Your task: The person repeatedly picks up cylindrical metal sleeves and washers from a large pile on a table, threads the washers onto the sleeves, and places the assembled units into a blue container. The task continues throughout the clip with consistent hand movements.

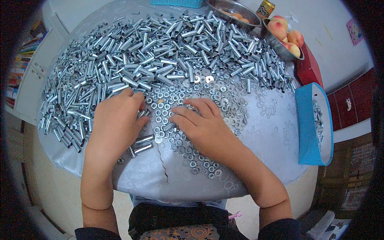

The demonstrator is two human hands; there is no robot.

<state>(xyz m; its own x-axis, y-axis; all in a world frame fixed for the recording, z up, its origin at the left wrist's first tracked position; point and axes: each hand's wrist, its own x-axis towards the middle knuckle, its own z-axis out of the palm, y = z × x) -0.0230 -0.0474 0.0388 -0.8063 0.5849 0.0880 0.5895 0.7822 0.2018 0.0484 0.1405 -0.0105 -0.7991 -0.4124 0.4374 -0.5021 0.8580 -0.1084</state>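
Note:
Metal washers (208,164) lie loose across the middle of the table, and both my hands are over their left part. My left hand (118,118) is closed, its fingers curled and its thumb bent inward; what it holds is mostly hidden. Beside it, a few short metal tubes (143,149) lie near the wrist. My right hand (206,126) curls its fingers over the washers, with a small metal tube (170,127) at its thumb and fingertips. A thin, dark, wavy strand (162,160) runs down from between my hands towards the table's near edge.
A large heap of metal tubes (120,60) covers the far and left table. At the right stands a blue fabric box (306,128) with metal pieces inside. Behind are a bowl of peaches (274,46), a bowl with eggs (216,5), a can (265,8) and a red box (308,66).

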